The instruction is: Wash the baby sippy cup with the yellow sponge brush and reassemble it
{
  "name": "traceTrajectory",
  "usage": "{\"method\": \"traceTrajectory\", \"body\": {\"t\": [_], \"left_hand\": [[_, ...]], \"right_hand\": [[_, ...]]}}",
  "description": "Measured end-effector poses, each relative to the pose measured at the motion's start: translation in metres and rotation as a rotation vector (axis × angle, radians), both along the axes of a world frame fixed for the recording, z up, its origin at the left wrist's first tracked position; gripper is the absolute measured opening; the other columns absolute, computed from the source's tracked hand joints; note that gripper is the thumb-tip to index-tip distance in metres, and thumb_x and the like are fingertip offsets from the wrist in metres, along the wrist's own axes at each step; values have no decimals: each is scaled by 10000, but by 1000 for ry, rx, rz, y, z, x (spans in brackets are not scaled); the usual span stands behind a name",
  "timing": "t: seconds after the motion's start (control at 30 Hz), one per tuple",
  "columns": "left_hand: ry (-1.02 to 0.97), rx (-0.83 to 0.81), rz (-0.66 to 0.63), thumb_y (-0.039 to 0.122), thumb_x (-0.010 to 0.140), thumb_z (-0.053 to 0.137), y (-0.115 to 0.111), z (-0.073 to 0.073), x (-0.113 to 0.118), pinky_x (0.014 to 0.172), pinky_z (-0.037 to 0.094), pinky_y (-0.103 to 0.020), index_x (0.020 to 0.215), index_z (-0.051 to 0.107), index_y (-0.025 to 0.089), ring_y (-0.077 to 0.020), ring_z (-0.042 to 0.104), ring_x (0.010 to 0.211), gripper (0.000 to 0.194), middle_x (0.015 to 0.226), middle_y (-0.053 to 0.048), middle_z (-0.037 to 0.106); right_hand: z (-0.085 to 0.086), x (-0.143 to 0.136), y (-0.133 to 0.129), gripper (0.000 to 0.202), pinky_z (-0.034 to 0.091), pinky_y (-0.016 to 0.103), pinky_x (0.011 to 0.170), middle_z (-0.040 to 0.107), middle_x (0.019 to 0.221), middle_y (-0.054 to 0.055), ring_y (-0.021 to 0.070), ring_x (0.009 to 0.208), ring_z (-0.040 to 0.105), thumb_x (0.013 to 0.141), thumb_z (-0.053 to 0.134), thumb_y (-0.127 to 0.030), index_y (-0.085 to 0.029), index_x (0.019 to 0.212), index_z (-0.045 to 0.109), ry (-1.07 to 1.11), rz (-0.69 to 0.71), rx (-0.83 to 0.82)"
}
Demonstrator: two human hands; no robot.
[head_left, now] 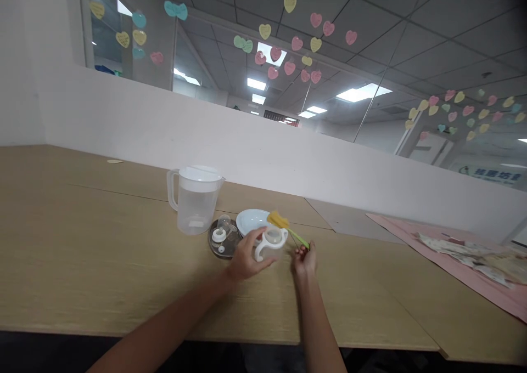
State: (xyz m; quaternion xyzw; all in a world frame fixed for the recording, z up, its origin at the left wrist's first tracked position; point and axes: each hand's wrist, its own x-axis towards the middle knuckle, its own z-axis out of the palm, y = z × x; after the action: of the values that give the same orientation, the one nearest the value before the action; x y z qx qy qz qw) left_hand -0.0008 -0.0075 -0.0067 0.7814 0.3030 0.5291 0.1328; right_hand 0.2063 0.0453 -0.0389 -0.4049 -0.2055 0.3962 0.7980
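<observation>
My left hand is wrapped round a clear bottle with a white two-handled ring, tilted above the table. In my right hand is the green handle of a brush. Its yellow sponge head is beside the bottle's upper side, over the edge of a white bowl; whether it touches the bottle I cannot tell. Left of the bowl, a dark round tray holds a white ring, a clear cap and small parts.
A translucent lidded pitcher stands left of the tray on the wooden table. At the right, a pink cloth bears papers or packets. Behind the table rises a white low wall below glass with heart-shaped notes.
</observation>
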Motion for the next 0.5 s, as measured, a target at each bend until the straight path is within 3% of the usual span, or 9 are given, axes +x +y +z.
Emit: {"method": "traceTrajectory", "body": {"t": [0.2,0.33,0.5], "left_hand": [[-108,331,385,364,842,615,23,12,-17,976,452,-401,1257,530,241,-246,546,1111,441,1197,-110,548],[14,467,460,217,867,576,36,15,-27,954,461,-385,1297,530,308,-226,530,1108,442,1208,-93,506],[164,641,481,107,863,511,50,13,-38,938,460,-408,1280,567,322,-244,507,1126,472,1178,-108,530]], "right_hand": [[14,3,-9,467,359,160,387,328,444,-131,39,345,348,824,532,-605,-225,644,329,85,6,144],[18,-6,-10,474,368,150,388,369,462,-129,35,366,382,775,592,-626,-225,666,364,32,42,195],[18,-13,-10,477,384,148,388,377,454,-140,31,356,389,746,639,-604,-223,673,363,-38,-23,178]]}}
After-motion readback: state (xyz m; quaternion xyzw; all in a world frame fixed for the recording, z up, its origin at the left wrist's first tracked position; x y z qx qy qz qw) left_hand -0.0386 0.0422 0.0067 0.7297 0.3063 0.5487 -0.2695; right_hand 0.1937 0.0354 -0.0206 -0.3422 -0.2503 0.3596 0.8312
